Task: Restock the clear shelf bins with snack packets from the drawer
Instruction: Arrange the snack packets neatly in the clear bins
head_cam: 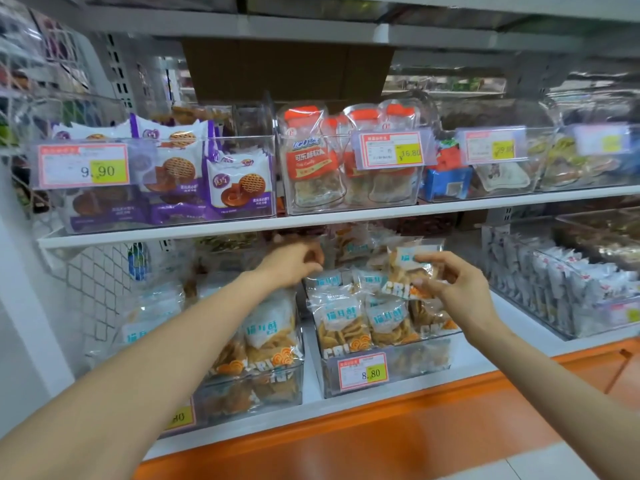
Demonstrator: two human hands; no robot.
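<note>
A person restocking a shop shelf pinches a snack packet (pixel 410 268) between the thumb and fingertips of the right hand (pixel 457 285). The packet is held upright just above the clear bin (pixel 415 363) marked 8.80 on its price tag (pixel 363 371), apparently so it can drop in label-forward among the matching packets standing there. The left hand (pixel 294 265), fingers curled, hovers over the bin's back left corner, likely to steady or part the rows; whether it grips anything cannot be told. Left of the bin, a neighbouring bin (pixel 266 386) holds the same crisps. Directly above the bin the upper shelf (pixel 311 221) hangs low, leaving a narrow gap for both hands, and the bin looks nearly full. The drawer is out of view.
</note>
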